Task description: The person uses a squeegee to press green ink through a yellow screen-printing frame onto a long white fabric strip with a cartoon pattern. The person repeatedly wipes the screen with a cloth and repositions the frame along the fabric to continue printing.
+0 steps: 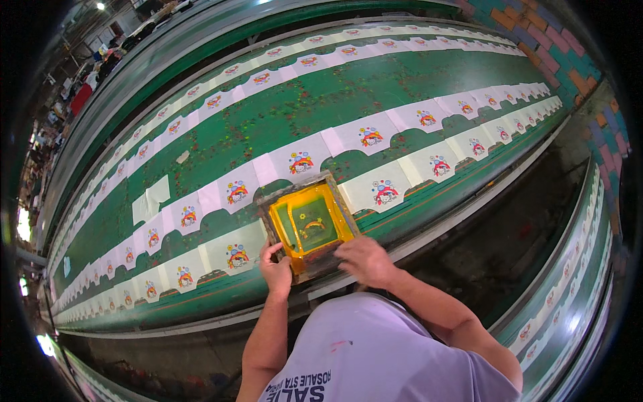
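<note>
A wooden-framed printing screen (343, 208) lies over the near row of white cloth pieces. Yellow ink coats the inside of its border, and a small rainbow-like design shows through the mesh (320, 234). My left hand (276, 269) grips the frame's near left corner, its thumb and fingers around the edge. Beside the near right corner is my right hand (367, 262), fingers bent and slightly blurred. Whether it touches the frame or holds anything, I cannot tell. A printed cloth piece (367, 184) lies just right of the screen, another (226, 249) just left.
Several rows of printed white pieces run along the long green table (402, 74), which is speckled with ink. One loose white piece (153, 199) lies askew at left. Another green table (569, 321) stands at right, past a dark gap. A colourful brick wall (542, 40) rises at far right.
</note>
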### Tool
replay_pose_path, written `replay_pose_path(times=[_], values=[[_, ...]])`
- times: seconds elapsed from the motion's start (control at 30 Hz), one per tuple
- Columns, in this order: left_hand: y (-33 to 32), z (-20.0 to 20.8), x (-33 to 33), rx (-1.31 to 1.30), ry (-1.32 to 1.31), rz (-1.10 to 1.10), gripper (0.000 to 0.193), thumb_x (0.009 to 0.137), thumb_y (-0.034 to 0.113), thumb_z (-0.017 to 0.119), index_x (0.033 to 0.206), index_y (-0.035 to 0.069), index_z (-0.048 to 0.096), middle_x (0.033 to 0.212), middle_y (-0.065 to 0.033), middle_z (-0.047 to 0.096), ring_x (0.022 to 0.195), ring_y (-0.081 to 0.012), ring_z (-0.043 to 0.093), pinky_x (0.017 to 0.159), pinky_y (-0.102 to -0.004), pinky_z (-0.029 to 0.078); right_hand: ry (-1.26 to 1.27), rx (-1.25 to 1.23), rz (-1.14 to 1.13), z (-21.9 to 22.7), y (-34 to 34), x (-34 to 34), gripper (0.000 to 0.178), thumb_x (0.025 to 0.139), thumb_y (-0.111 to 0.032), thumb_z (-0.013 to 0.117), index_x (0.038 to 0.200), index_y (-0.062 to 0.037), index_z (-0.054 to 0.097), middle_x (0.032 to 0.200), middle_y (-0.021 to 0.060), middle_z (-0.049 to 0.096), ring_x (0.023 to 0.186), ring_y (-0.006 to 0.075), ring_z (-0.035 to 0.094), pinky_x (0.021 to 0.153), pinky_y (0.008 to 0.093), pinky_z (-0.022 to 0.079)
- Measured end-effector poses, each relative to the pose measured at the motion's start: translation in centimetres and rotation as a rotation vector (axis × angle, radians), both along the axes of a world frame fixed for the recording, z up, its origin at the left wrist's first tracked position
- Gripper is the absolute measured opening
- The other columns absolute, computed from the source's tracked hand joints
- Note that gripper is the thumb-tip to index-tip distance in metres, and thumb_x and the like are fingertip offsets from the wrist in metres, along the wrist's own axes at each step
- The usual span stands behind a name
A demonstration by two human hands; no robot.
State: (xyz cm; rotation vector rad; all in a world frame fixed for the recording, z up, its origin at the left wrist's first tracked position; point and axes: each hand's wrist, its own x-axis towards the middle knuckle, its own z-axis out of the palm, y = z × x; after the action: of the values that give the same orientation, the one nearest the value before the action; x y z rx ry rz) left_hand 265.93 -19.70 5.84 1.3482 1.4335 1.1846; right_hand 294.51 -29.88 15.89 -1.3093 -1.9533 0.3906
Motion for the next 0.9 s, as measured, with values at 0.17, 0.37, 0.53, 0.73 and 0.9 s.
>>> replay_pose_path(times=[0.17, 0.37, 0.53, 0.73, 0.9], values=[[0.1, 0.3, -0.2, -0.048, -0.067, 0.014, 0.048, 0.076, -0.021, 0.069, 0.118, -0.001, 0.076, 0.169, -0.0275, 0.053, 0.157, -0.0359, 0.052, 0.131, -0.0426, 0.038, -0.264, -0.023, 0.197, 0.4, 2.3, -1.6, 0.048, 0.090, -0.013, 0.078, 0.137, -0.0059, 0.071, 0.131, 0.0150, 0.070, 0.124, 0.0379, 0.068, 0.109, 0.0507, 0.055], [-0.2, 0.7, -0.1, -0.113, -0.095, 0.059, 0.048, 0.074, -0.023, 0.067, 0.117, -0.003, 0.076, 0.170, -0.0261, 0.053, 0.159, -0.0349, 0.051, 0.130, -0.0431, 0.039, -0.355, -0.243, 0.251, 0.5, 4.6, -1.9, 0.051, 0.086, -0.003, 0.074, 0.137, -0.0062, 0.070, 0.132, 0.0157, 0.069, 0.127, 0.0379, 0.065, 0.111, 0.0516, 0.053], [0.0, 0.7, -0.2, -0.087, -0.121, 0.029, 0.046, 0.074, -0.023, 0.066, 0.114, -0.003, 0.075, 0.166, -0.0245, 0.056, 0.157, -0.0354, 0.053, 0.129, -0.0432, 0.041, -0.242, -0.257, 0.257, 0.6, 5.2, -1.0, 0.048, 0.088, -0.006, 0.071, 0.136, -0.0040, 0.069, 0.133, 0.0176, 0.070, 0.130, 0.0392, 0.065, 0.111, 0.0508, 0.054], [0.0, 0.2, -0.1, -0.063, -0.071, 0.027, 0.044, 0.074, -0.021, 0.066, 0.113, -0.001, 0.075, 0.164, -0.0233, 0.058, 0.155, -0.0343, 0.054, 0.129, -0.0434, 0.041, -0.240, -0.162, 0.220, -0.9, 3.1, -0.9, 0.056, 0.087, -0.004, 0.070, 0.143, -0.0045, 0.069, 0.140, 0.0161, 0.068, 0.135, 0.0392, 0.063, 0.116, 0.0513, 0.051], [-0.2, 0.1, -0.2, -0.029, -0.067, -0.015, 0.042, 0.077, -0.018, 0.066, 0.113, 0.000, 0.076, 0.165, -0.0223, 0.056, 0.154, -0.0345, 0.055, 0.128, -0.0429, 0.041, -0.275, -0.027, 0.175, -3.0, 6.3, -0.8, 0.055, 0.085, -0.003, 0.070, 0.140, -0.0044, 0.071, 0.138, 0.0151, 0.068, 0.137, 0.0386, 0.063, 0.119, 0.0507, 0.050]])
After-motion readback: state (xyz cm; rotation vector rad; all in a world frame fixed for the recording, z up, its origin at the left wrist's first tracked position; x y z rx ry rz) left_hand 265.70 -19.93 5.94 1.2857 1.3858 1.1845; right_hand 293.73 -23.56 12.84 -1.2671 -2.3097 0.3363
